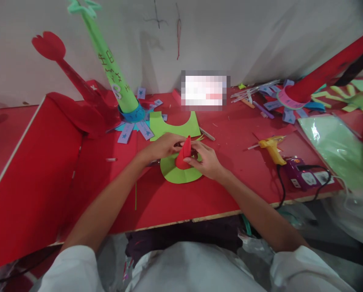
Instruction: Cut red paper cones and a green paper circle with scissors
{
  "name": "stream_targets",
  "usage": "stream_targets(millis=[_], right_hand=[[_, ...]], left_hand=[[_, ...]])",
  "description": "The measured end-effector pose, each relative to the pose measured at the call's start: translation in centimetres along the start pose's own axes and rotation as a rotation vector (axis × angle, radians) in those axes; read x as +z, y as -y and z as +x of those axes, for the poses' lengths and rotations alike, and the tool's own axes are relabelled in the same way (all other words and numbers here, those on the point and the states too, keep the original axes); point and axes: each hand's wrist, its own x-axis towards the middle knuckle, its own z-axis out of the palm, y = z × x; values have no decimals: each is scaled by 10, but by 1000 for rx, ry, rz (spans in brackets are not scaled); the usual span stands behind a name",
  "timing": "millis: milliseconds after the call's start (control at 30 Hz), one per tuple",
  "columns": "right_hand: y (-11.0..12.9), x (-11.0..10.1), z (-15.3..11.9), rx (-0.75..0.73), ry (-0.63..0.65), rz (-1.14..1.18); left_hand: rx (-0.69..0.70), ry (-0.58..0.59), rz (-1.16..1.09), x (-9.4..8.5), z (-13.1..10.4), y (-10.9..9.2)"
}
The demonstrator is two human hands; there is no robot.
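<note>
A small red paper cone [183,158] stands upright on a round green paper piece [180,176] near the middle of the red table. My right hand [207,159] is closed on the cone's right side, with the thumb on its front. On the other side, my left hand [167,146] reaches to the cone's upper left; its fingertips are partly hidden, so its hold is unclear. Just behind both hands lies a green paper sheet [175,129] with a curved cut-out.
A yellow glue gun [272,149] and a purple box [300,173] with a cable lie at the right. Tall green [111,69] and red paper tubes [327,75] rise behind. A red panel [32,178] stands at the left.
</note>
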Motion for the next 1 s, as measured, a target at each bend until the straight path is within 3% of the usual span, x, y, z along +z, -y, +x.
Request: stream_targets(millis=[100,300,433,800,1000], right_hand=[[-1,-1,1,-12,5,2],[-1,-2,-1,-67,9,7],[-2,-1,-1,-73,17,-16],[-5,-1,-1,-66,-15,65],[-4,-9,8,82,-321,358]], left_hand=[[28,110,17,-6,2,3],[-96,-42,185,-32,2,14],[-200,19,290,-46,-5,14],[-247,136,409,-48,-9,-3],[-279,305,318,-38,-10,7]])
